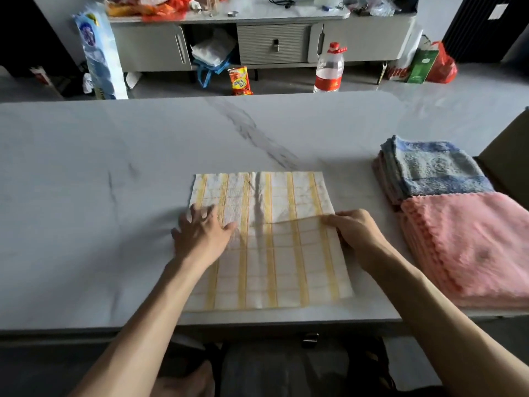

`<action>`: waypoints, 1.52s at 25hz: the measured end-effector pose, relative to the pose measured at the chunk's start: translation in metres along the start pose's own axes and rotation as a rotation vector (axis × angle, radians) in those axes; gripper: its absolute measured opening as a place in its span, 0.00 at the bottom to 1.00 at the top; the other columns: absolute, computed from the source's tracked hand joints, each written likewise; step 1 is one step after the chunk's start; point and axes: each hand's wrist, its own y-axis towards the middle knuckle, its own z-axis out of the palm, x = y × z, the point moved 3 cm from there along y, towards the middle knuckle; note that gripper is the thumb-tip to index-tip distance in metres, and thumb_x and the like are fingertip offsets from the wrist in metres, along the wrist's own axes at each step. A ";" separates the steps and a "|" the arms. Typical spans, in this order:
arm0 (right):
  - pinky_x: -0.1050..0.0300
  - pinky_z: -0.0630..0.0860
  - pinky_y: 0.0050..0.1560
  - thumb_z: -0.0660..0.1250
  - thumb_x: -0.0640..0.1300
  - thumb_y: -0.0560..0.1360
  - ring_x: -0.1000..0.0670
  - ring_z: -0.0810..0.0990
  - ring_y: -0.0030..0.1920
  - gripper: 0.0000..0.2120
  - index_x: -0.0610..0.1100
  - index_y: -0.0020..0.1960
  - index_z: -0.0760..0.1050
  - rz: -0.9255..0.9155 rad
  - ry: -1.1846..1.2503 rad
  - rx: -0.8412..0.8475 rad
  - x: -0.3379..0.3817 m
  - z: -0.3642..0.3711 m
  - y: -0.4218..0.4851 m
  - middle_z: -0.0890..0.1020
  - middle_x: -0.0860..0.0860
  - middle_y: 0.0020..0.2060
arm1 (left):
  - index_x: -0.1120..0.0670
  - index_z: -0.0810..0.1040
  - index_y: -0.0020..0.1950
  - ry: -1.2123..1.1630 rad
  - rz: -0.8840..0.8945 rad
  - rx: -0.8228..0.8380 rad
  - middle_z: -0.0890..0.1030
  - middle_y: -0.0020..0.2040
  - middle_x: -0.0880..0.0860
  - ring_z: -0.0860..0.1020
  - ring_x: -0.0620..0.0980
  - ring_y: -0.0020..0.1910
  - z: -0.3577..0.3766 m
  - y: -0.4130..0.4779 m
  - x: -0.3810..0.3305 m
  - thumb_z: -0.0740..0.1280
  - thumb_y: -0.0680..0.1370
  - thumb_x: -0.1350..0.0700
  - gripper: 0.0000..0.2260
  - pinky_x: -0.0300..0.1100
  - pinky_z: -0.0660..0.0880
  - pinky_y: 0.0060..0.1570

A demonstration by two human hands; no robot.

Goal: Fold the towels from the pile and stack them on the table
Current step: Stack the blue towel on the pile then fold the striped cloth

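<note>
- Two bare hands rest on a white cloth towel with yellow stripes (274, 239), spread on the grey marble desk (114, 167).
- Left hand (200, 233) lies flat on the towel's left side, fingers (197, 214) spread out and loose.
- Right hand (355, 233) has its fingers (332, 220) pinching the folded towel edge.
- Folded pink fluffy towels (472, 247) and blue towels (435, 167) sit stacked at the right.

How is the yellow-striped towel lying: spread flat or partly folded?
Partly folded: the towel shows a layer edge across its middle, pinched by the right hand.
</note>
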 end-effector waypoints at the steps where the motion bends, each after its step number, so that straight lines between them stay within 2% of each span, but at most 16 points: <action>1: 0.36 0.82 0.47 0.71 0.43 0.72 0.38 0.85 0.40 0.10 0.35 0.43 0.83 -0.004 0.015 0.005 0.002 -0.001 -0.001 0.86 0.39 0.38 | 0.47 0.62 0.75 0.016 0.020 0.034 0.64 0.72 0.57 0.64 0.64 0.69 0.004 0.000 0.004 0.58 0.78 0.36 0.28 0.58 0.66 0.66; 5: 0.45 0.78 0.40 0.68 0.42 0.73 0.44 0.79 0.35 0.08 0.37 0.44 0.81 -0.119 0.110 0.004 0.021 -0.009 -0.007 0.82 0.41 0.35 | 0.50 0.72 0.68 -0.283 0.051 -0.064 0.73 0.64 0.58 0.71 0.61 0.64 -0.001 0.005 0.002 0.69 0.75 0.43 0.24 0.47 0.69 0.60; 7: 0.44 0.78 0.49 0.66 0.45 0.76 0.42 0.80 0.43 0.11 0.39 0.50 0.82 -0.144 0.299 0.241 0.034 -0.009 -0.010 0.83 0.40 0.43 | 0.51 0.78 0.63 -0.566 0.043 0.015 0.78 0.59 0.55 0.76 0.55 0.60 -0.002 0.006 -0.003 0.71 0.75 0.48 0.18 0.44 0.71 0.57; 11: 0.57 0.74 0.64 0.58 0.54 0.78 0.49 0.77 0.65 0.25 0.36 0.65 0.73 -0.163 0.448 0.745 0.049 0.008 -0.029 0.78 0.45 0.64 | 0.53 0.81 0.51 -1.003 -0.069 0.130 0.81 0.45 0.51 0.78 0.49 0.45 0.004 0.006 -0.006 0.68 0.78 0.55 0.05 0.43 0.76 0.48; 13: 0.56 0.73 0.66 0.61 0.48 0.79 0.49 0.78 0.64 0.18 0.40 0.64 0.75 -0.224 0.241 0.690 0.037 0.021 -0.029 0.79 0.46 0.64 | 0.56 0.80 0.48 -1.184 -0.162 0.129 0.79 0.41 0.54 0.76 0.49 0.39 0.004 0.009 -0.004 0.65 0.79 0.57 0.05 0.38 0.76 0.38; 14: 0.58 0.74 0.63 0.63 0.46 0.79 0.50 0.79 0.62 0.14 0.43 0.62 0.77 -0.314 -0.028 0.537 0.029 0.024 -0.023 0.80 0.46 0.62 | 0.57 0.80 0.48 -1.259 -0.203 0.141 0.79 0.41 0.55 0.77 0.50 0.38 0.003 0.009 -0.003 0.64 0.80 0.56 0.07 0.37 0.76 0.36; 16: 0.59 0.73 0.54 0.66 0.47 0.78 0.50 0.79 0.57 0.14 0.46 0.62 0.77 -0.452 -0.518 0.143 0.018 0.025 -0.014 0.80 0.47 0.59 | 0.60 0.80 0.51 -1.274 -0.200 0.156 0.82 0.45 0.57 0.80 0.52 0.42 0.003 0.007 -0.002 0.64 0.80 0.51 0.12 0.42 0.79 0.43; 18: 0.56 0.74 0.54 0.67 0.49 0.76 0.47 0.78 0.56 0.21 0.44 0.67 0.72 -0.438 -0.617 0.022 0.012 0.030 -0.010 0.78 0.45 0.59 | 0.59 0.79 0.54 -1.123 -0.142 0.128 0.82 0.48 0.54 0.80 0.50 0.45 0.003 0.004 -0.003 0.67 0.78 0.49 0.14 0.42 0.78 0.48; 21: 0.49 0.78 0.56 0.70 0.49 0.74 0.44 0.80 0.53 0.25 0.42 0.68 0.71 -0.281 -0.519 0.053 0.007 0.039 -0.003 0.80 0.45 0.56 | 0.52 0.74 0.58 -0.834 -0.065 0.060 0.80 0.51 0.49 0.80 0.48 0.49 0.003 0.000 -0.008 0.74 0.73 0.52 0.17 0.42 0.76 0.51; 24: 0.46 0.82 0.51 0.73 0.47 0.70 0.43 0.85 0.45 0.13 0.41 0.51 0.81 -0.105 -0.269 0.084 0.007 0.037 -0.001 0.86 0.46 0.45 | 0.51 0.69 0.67 -0.714 -0.028 0.036 0.79 0.55 0.50 0.79 0.51 0.53 0.007 0.000 -0.009 0.76 0.70 0.56 0.28 0.46 0.76 0.55; 26: 0.45 0.82 0.52 0.74 0.43 0.70 0.43 0.85 0.45 0.07 0.42 0.46 0.83 -0.091 -0.162 0.171 0.011 0.035 -0.004 0.86 0.46 0.42 | 0.52 0.67 0.70 -0.691 -0.015 0.008 0.79 0.55 0.52 0.79 0.53 0.54 0.008 0.000 -0.009 0.76 0.70 0.58 0.31 0.46 0.76 0.54; 28: 0.47 0.82 0.51 0.74 0.39 0.70 0.43 0.85 0.47 0.10 0.41 0.50 0.80 -0.133 -0.084 0.261 0.015 0.037 -0.010 0.86 0.45 0.45 | 0.52 0.67 0.70 -0.708 -0.017 -0.003 0.80 0.54 0.52 0.79 0.53 0.53 0.007 0.000 -0.010 0.76 0.69 0.61 0.32 0.46 0.76 0.54; 32: 0.55 0.83 0.42 0.71 0.33 0.72 0.47 0.85 0.48 0.21 0.45 0.62 0.71 -0.171 -0.061 0.472 0.011 0.052 -0.028 0.83 0.45 0.51 | 0.53 0.72 0.67 -0.952 -0.130 0.097 0.81 0.56 0.56 0.80 0.54 0.55 0.010 0.005 -0.003 0.77 0.67 0.62 0.31 0.50 0.76 0.60; 34: 0.54 0.84 0.43 0.68 0.31 0.73 0.47 0.85 0.49 0.19 0.43 0.62 0.72 -0.202 -0.065 0.459 0.009 0.051 -0.031 0.83 0.45 0.52 | 0.56 0.76 0.63 -1.133 -0.151 0.192 0.83 0.57 0.57 0.82 0.55 0.55 0.010 0.007 0.000 0.76 0.67 0.64 0.25 0.52 0.76 0.61; 36: 0.53 0.84 0.45 0.65 0.29 0.74 0.45 0.85 0.49 0.15 0.39 0.59 0.76 -0.186 0.069 0.411 0.015 0.044 -0.029 0.84 0.42 0.52 | 0.57 0.80 0.57 -1.275 -0.123 0.296 0.85 0.53 0.56 0.83 0.52 0.52 0.004 0.005 -0.001 0.72 0.71 0.66 0.15 0.44 0.79 0.55; 38: 0.53 0.83 0.48 0.63 0.28 0.75 0.42 0.85 0.51 0.13 0.36 0.57 0.78 -0.167 0.237 0.409 0.021 0.035 -0.025 0.85 0.41 0.52 | 0.57 0.81 0.57 -1.423 -0.082 0.419 0.85 0.53 0.56 0.84 0.48 0.50 -0.002 -0.001 -0.007 0.71 0.73 0.68 0.14 0.39 0.81 0.48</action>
